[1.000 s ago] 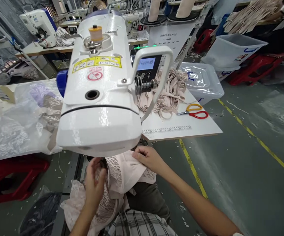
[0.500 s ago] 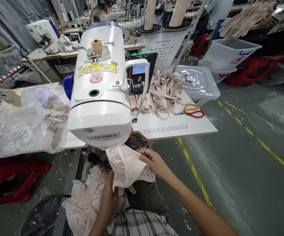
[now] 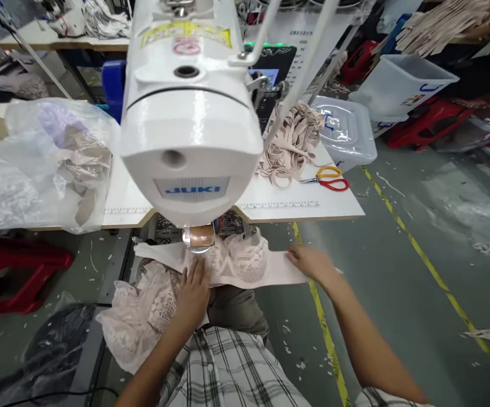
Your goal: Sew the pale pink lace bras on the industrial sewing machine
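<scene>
Beneath sewing machine (image 3: 194, 130): lace bra (image 3: 248, 263) | pinched at band end by right hand (image 3: 312, 264), touched just below machine by left hand (image 3: 193, 287), grip unclear | probably light, soft, stretchy, lace snag-prone; best held by plain band

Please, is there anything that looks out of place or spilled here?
Yes: small pale scraps lie scattered across the smooth grey-green floor, like unswept litter. Nothing else clearly stands out.

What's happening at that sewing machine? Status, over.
Left hand on the lace bra. Right hand pinching its band end. Bra spread out below the sewing machine head, partly hidden by a coppery metal part. Scissors well aside.
</scene>
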Tool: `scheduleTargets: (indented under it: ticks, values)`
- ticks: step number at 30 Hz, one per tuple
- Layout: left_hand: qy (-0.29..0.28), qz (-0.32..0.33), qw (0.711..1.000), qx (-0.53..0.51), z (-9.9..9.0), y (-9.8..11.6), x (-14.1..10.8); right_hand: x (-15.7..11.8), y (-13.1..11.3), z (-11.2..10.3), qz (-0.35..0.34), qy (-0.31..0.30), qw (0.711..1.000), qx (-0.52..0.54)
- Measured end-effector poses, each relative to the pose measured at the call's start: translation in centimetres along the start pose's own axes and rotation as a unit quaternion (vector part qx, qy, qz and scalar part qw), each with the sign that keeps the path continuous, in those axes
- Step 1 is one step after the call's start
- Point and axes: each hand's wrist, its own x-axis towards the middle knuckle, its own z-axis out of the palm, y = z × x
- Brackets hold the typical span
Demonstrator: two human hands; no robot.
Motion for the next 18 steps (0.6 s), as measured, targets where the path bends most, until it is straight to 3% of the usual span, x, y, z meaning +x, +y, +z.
scheduleTargets:
  ticks: [2, 4, 7, 10, 13, 16, 18]
  values:
    - [-0.048, -0.006, 0.998, -0.034, 1.6, 1.1, -0.5, 0.8, -1.6, 2.4, -0.029, 0.022, 0.999, -0.012]
    - [-0.053, -0.046, 0.997, -0.045, 0.7, 0.4, -2.0, 1.6, -4.8, 6.1, -0.105, 0.046, 0.993, 0.010]
    - [-0.031, -0.173, 0.984, -0.006, -3.8, -3.2, -6.0, 2.1, -9.5, 12.3, -0.220, 0.071, 0.971, 0.057]
    - [-0.059, -0.356, 0.929, 0.082, -7.8, -7.0, -11.1, 2.0, -11.7, 16.4, -0.250, 0.089, 0.962, 0.058]
    - [-0.145, -0.451, 0.875, 0.102, -8.8, -8.4, -15.1, 1.3, -12.7, 16.4, -0.244, 0.121, 0.957, 0.103]
    - [-0.163, -0.431, 0.884, 0.084, -8.8, -6.4, -16.2, -1.2, -15.8, 13.4, -0.256, 0.106, 0.946, 0.170]
    - [-0.156, -0.388, 0.908, 0.033, -9.7, -3.8, -15.4, -3.7, -19.3, 10.9, -0.359, -0.005, 0.911, 0.202]
